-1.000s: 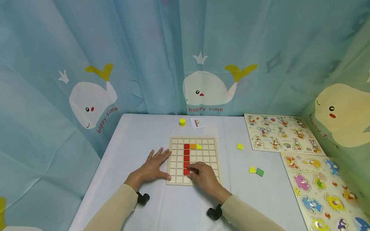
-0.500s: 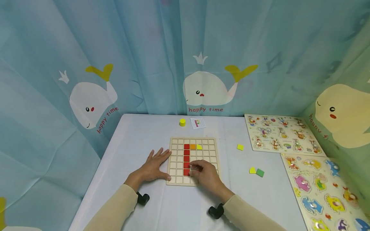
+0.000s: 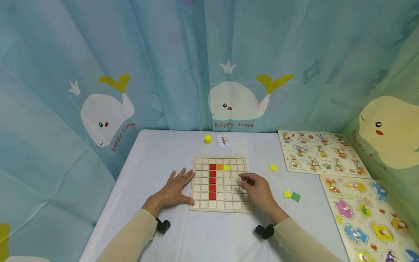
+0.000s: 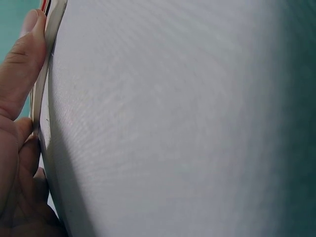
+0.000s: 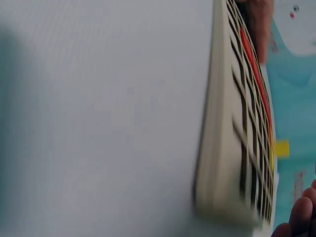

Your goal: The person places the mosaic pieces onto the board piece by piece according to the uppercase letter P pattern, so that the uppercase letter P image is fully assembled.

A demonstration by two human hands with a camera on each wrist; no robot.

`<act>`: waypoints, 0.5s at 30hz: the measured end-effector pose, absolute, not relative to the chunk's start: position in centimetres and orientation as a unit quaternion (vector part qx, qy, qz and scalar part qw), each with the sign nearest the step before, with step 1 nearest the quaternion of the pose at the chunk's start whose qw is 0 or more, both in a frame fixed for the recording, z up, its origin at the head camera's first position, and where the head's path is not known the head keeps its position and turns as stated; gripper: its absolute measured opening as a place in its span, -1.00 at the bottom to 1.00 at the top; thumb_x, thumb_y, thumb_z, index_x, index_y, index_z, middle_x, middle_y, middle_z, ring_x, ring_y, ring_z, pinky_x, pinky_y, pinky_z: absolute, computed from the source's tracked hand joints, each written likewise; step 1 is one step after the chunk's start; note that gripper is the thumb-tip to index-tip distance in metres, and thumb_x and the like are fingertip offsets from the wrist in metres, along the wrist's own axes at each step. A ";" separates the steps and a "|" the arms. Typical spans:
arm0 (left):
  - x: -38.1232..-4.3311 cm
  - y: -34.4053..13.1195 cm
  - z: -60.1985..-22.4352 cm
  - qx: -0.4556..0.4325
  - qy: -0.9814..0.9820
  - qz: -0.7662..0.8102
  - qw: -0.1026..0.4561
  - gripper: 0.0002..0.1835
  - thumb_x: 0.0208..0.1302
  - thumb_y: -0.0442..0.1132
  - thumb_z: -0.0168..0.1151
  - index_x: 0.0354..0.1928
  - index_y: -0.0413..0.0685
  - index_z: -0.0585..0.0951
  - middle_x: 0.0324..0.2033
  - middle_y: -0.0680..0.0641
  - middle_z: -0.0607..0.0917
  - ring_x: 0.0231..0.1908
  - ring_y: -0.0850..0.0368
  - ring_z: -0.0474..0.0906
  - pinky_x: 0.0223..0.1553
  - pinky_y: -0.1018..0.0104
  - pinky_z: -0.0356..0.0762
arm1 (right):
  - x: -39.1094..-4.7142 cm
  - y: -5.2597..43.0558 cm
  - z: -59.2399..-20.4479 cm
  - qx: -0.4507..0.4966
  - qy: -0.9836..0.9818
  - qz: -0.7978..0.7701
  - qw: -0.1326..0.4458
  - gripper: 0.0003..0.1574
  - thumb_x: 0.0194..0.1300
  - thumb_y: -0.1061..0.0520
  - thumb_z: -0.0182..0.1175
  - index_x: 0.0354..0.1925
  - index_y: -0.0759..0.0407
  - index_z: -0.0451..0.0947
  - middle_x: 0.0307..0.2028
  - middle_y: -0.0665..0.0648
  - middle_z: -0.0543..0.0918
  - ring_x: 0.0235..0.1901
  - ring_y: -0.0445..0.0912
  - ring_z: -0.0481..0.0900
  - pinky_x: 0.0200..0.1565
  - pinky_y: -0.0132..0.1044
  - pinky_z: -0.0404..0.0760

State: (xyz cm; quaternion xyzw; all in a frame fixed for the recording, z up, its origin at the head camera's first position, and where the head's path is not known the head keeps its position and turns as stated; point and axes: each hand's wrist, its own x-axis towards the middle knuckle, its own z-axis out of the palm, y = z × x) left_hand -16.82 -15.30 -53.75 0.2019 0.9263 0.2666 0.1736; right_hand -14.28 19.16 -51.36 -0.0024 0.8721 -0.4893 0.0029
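On the white-covered table, the wooden grid board lies in front of you, five red square tiles in one column, your left hand touching its left edge with fingers spread, your right hand over its right edge, fingers loosely bent.

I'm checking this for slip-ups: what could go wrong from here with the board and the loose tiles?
The right hand is at the right edge of the board; a bump might jog the red tiles, though the left hand touches the opposite edge.

The loose green tile lies close beside a yellow tile; picking up one could nudge the other.
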 end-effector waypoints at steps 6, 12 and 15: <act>-16.9 -15.2 -53.6 0.201 0.927 0.261 0.177 0.29 -0.02 0.31 0.60 0.69 0.08 0.14 0.68 0.04 0.09 0.71 -0.03 -0.25 0.68 -0.12 -0.52 | -14.8 23.5 -50.9 0.040 0.898 -0.437 -0.027 -0.64 0.43 0.17 0.37 0.15 0.25 0.71 -0.08 0.23 0.74 -0.21 -0.05 0.57 -0.35 -0.44 0.52; -17.0 -15.2 -53.3 0.206 0.927 0.255 0.180 0.28 0.01 0.29 0.60 0.69 0.06 0.13 0.69 0.03 0.07 0.70 -0.04 -0.26 0.68 -0.13 -0.54 | -14.4 27.6 -50.3 0.058 0.904 -0.420 -0.046 -0.60 0.44 0.13 0.37 0.17 0.28 0.70 -0.05 0.28 0.75 -0.23 -0.15 0.56 -0.38 -0.46 0.53; -17.1 -15.2 -53.3 0.206 0.928 0.252 0.184 0.28 0.01 0.29 0.59 0.70 0.07 0.12 0.69 0.03 0.06 0.71 -0.04 -0.27 0.67 -0.13 -0.55 | -13.9 29.5 -50.1 0.066 0.910 -0.408 -0.048 -0.56 0.46 0.07 0.37 0.19 0.27 0.69 -0.03 0.28 0.75 -0.25 -0.24 0.54 -0.39 -0.46 0.54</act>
